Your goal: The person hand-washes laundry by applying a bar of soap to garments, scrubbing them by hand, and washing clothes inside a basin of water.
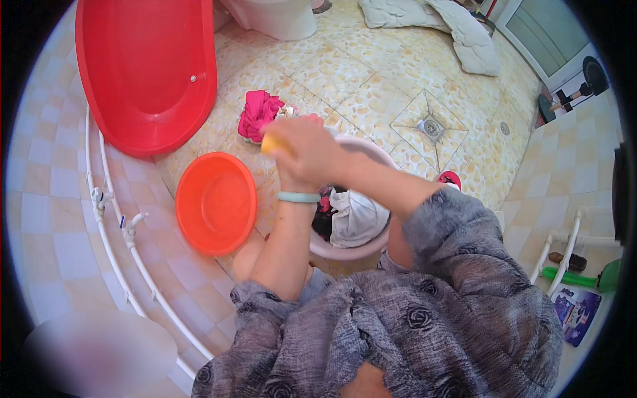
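My right hand (311, 149) crosses over my left wrist and grips a small yellow object (274, 144), blurred, possibly a bar of soap. Behind it, my left hand (311, 121) is mostly covered; only pinkish fingertips or something pink shows past the knuckles, and I cannot tell what it holds. A pale green bangle (298, 197) sits on the left wrist. Below the forearms stands a pale pink basin (343, 252) holding a white cloth (359, 219) and a dark cloth with red patches (324, 219). Just left of the hands, a crumpled magenta cloth (259, 113) lies on the floor.
An orange basin (216, 204) stands at the left, beside white wall pipes (112, 248) with taps. A red plastic tub (149, 74) is at the upper left, near a white toilet (278, 17). A floor drain (431, 128) and a white padded mat (468, 40) lie to the right.
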Tool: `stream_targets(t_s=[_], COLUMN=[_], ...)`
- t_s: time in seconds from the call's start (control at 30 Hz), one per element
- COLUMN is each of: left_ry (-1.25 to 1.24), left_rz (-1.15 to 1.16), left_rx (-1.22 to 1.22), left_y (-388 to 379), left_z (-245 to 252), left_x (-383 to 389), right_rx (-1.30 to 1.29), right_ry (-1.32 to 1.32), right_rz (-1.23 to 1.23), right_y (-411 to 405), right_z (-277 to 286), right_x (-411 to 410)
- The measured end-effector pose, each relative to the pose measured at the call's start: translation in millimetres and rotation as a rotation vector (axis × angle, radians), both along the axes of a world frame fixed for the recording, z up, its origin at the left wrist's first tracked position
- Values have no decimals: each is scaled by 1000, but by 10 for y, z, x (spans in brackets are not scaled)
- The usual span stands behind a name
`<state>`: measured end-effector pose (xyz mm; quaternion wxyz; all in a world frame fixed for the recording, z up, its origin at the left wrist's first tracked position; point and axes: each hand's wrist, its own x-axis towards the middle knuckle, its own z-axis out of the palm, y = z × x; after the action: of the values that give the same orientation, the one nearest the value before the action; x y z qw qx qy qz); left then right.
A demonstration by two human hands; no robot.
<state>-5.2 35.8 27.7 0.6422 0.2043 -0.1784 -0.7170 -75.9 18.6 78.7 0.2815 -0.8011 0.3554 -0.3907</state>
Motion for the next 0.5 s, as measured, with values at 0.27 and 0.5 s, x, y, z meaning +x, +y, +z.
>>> stream_targets(t_s=[0.27,0.5], left_ry=[242,286], left_rz=[-140,16], left_rx=[-48,191], left_y=[21,-11], left_z=[131,224], left_x=[27,29], right_rx=[-386,-491], right_ry=[50,67], right_rz=[283,346], right_y=[105,109], right_z=[34,67], right_x=[-72,-70])
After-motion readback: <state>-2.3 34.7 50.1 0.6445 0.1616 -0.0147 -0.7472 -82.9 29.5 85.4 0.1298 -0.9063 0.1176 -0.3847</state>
